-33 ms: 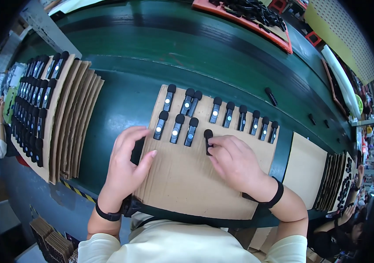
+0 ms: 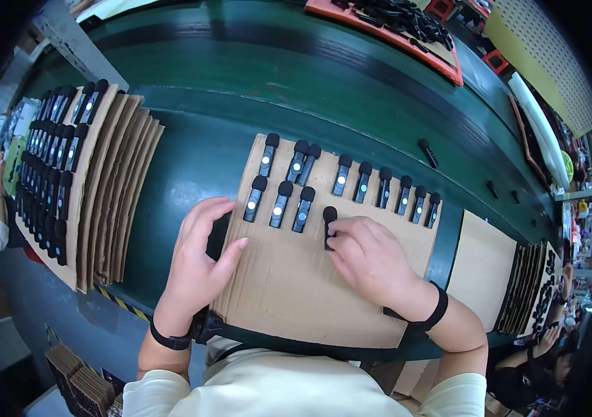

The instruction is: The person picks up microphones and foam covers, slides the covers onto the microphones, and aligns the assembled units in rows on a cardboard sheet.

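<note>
A brown cardboard sheet (image 2: 296, 285) lies in front of me, with small black wireless microphones with round foam tops in two rows on its far part. My right hand (image 2: 372, 257) pinches one microphone (image 2: 330, 217) between thumb and fingers, over the middle of the sheet, at the right end of the nearer row. Its lower part is partly hidden by my fingertips. My left hand (image 2: 202, 254) is at the sheet's left edge, thumb and fingers apart, holding nothing. The nearest microphone to it is one (image 2: 254, 198) at the left end of the nearer row.
On the left stands a stack of cardboard sheets (image 2: 112, 187), its outer one covered with microphones. Another stack (image 2: 518, 288) is at the right. A loose microphone (image 2: 428, 153) lies on the green table (image 2: 192, 132). Farther back is an orange tray (image 2: 379, 29) of black parts. Other people work at both sides.
</note>
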`<state>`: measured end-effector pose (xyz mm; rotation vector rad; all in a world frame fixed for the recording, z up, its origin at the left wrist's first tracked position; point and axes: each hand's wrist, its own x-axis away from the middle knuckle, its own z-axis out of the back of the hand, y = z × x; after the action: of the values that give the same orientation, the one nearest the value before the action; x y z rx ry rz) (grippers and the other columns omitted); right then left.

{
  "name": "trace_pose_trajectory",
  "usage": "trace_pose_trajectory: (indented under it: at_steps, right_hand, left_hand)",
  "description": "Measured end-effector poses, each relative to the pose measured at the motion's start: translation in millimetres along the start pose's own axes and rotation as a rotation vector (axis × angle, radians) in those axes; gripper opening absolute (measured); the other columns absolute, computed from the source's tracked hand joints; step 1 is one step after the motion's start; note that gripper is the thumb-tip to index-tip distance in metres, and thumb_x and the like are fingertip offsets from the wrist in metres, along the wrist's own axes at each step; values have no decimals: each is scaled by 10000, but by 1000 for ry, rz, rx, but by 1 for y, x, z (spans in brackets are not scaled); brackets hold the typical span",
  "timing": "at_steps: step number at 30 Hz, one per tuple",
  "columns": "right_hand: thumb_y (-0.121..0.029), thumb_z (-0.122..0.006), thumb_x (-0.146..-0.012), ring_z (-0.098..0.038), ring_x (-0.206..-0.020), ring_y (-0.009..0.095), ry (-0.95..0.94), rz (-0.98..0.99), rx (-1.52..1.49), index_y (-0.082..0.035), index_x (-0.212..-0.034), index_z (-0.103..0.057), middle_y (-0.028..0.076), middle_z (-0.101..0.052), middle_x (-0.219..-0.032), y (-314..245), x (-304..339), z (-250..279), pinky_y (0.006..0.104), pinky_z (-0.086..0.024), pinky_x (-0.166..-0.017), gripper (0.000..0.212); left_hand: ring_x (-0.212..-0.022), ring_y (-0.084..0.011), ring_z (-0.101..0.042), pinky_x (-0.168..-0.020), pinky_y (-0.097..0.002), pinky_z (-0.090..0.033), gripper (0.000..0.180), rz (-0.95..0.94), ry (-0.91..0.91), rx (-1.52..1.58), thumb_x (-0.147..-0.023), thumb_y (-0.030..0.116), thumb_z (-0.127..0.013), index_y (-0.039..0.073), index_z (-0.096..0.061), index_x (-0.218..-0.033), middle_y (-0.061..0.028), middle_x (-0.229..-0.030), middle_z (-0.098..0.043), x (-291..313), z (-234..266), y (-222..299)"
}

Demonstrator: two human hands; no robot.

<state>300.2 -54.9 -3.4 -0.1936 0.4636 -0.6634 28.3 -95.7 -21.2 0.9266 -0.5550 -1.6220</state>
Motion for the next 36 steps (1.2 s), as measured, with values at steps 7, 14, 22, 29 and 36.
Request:
trace_pose_trajectory:
  at_steps: [7, 14, 22, 29, 36]
  right_hand:
    - [-108, -760, -713, -603, -955, 286, -143, -13, 84, -52, -990, -617, 115, -585, -1057, -5, -3, -7, 377, -522, -773, 317]
    - [-120, -764, -728, -602, -924, 291, -132, -110, 149, -54, -1000, -619, 102, -581, -1047, 3, -9, -9, 374, -519, -756, 316]
    - [-114, -739, -782, -609, -874, 300, -65, -377, 33, -24, -1014, -606, 134, -589, -997, 58, -37, 36, 355, -513, -766, 282]
    - [-146, -723, -811, -621, -849, 294, -242, -615, 396, -2, -998, -603, 150, -632, -952, 182, -38, 54, 356, -507, -755, 265]
    - [-113, -698, -819, -605, -758, 233, -360, -803, 214, 14, -949, -579, 120, -628, -814, 184, -53, 58, 331, -491, -724, 217]
  left_hand:
    - [-1268, -335, -496, -1026, -406, -419, 531, 162, -104, 179, -813, 71, -719, 28, -508, -1298, -199, -1382, -487, -2, 2, -11]
    - [-1282, -339, -481, -1049, -413, -395, 524, 148, -134, 278, -812, 57, -714, 27, -514, -1296, -204, -1397, -469, -3, 0, -14]
    - [-1287, -346, -477, -1085, -422, -362, 497, 122, -101, 201, -793, 34, -707, 16, -543, -1262, -199, -1386, -479, -1, 5, -11]
    - [-1259, -343, -504, -1068, -433, -380, 396, 56, -19, 149, -776, 14, -696, 7, -607, -1162, -198, -1341, -522, -1, 10, -7]
    - [-1243, -330, -512, -1055, -437, -390, 310, -20, -31, 144, -796, 43, -670, -6, -620, -1098, -200, -1318, -537, 4, 22, 9]
